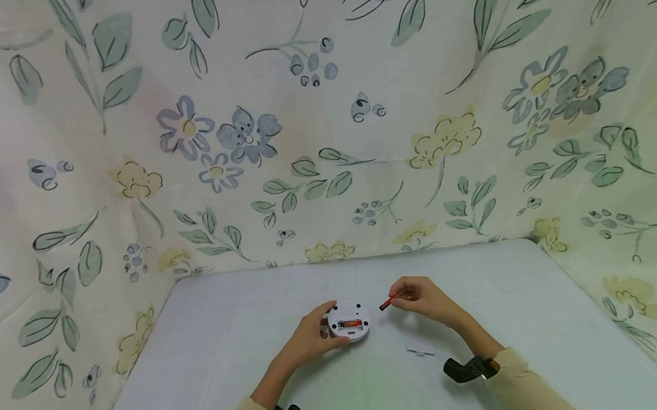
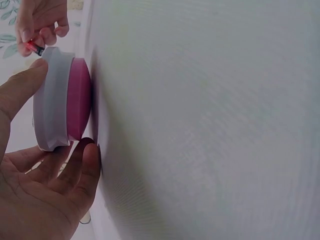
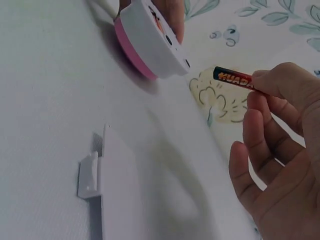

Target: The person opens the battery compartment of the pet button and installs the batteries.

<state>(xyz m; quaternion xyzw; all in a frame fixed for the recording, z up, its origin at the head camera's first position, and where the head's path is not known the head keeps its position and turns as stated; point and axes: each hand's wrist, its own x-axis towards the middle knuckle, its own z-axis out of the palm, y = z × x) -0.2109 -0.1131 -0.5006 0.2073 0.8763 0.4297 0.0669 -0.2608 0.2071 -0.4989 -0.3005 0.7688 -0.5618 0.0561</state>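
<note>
My left hand (image 1: 311, 338) grips a round white device (image 1: 346, 313) by its edge, thumb on one side and fingers on the other. The device lies face down on the table, its pink face (image 2: 79, 100) below and its battery compartment open on top. An orange-and-dark battery (image 1: 352, 323) shows inside that compartment. To the right and slightly higher, my right hand (image 1: 424, 299) pinches a red and black battery (image 3: 234, 79) between thumb and fingertips. Lettering runs along its side, and its dark end points toward the device.
A small white battery cover (image 1: 421, 348) with a clip tab lies on the table to the right of the device, below my right hand. The pale table (image 1: 229, 334) ends at a floral cloth (image 1: 328, 199) behind and at the sides.
</note>
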